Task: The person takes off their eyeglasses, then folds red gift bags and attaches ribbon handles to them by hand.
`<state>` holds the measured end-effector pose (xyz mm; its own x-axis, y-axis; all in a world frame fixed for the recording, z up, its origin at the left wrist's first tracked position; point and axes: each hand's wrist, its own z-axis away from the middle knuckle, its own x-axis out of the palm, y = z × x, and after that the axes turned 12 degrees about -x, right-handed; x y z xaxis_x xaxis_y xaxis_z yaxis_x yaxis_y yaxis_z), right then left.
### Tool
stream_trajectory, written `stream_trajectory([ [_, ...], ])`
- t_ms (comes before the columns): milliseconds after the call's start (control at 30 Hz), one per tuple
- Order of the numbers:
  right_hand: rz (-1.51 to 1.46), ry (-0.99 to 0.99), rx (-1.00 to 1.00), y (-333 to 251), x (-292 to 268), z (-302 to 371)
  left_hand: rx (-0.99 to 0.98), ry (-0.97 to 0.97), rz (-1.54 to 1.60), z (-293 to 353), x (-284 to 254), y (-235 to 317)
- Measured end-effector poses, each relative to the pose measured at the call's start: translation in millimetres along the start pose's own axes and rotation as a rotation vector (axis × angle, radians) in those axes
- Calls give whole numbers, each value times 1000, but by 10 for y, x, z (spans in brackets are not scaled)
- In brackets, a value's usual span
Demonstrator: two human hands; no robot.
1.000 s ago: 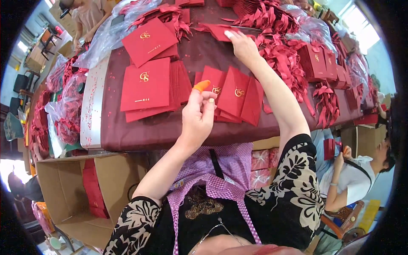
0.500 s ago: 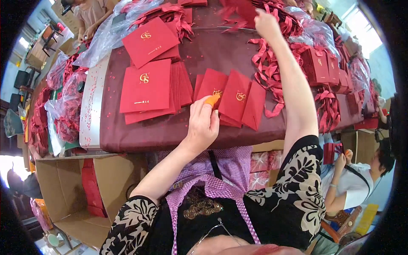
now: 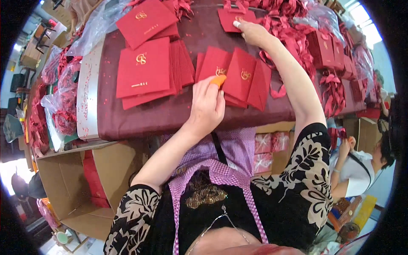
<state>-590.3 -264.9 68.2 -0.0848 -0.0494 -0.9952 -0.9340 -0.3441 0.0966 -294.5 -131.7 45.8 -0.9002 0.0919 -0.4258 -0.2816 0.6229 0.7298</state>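
My left hand [image 3: 207,102], an orange cover on one fingertip, is curled closed. Its covered finger touches a flat red paper bag [image 3: 211,63] with a gold emblem, in a fanned row. Directly right of it in the row lies another red bag [image 3: 241,78]. Further away, my right hand [image 3: 254,34] grips the edge of a red bag with ribbon [image 3: 231,18], its white-tipped thumb on top. The fingers beneath are hidden. To the left lie a stack of flat red bags [image 3: 143,72] and, beyond it, another pile [image 3: 146,22].
Tangled red ribbons [image 3: 289,36] heap beside my right forearm. Upright red bags [image 3: 325,49] stand further right. An open cardboard box [image 3: 63,182] sits below the table's left front edge. Clear plastic [image 3: 95,34] lies at the far left. A co-worker [image 3: 355,163] sits at right.
My right hand has drawn nearer from the far edge; the bag with it, blurred before, now lies flat and distinct. The view has shifted, and my left hand stays at the fanned row.
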Motion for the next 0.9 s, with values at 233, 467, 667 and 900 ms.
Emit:
stream_trajectory([
  [233, -454, 244, 20, -42, -388, 438, -62, -5, -19, 11, 36, -56],
  [467, -715, 676, 141, -71, -545, 1227, 23, -21, -54, -137, -95, 255],
  [667, -528, 606, 212, -230, -381, 1459, 48, -69, -175, -272, 80, 279],
  [900, -328, 452, -10, -22, -105, 1145, 8, -136, -446, -477, 293, 203],
])
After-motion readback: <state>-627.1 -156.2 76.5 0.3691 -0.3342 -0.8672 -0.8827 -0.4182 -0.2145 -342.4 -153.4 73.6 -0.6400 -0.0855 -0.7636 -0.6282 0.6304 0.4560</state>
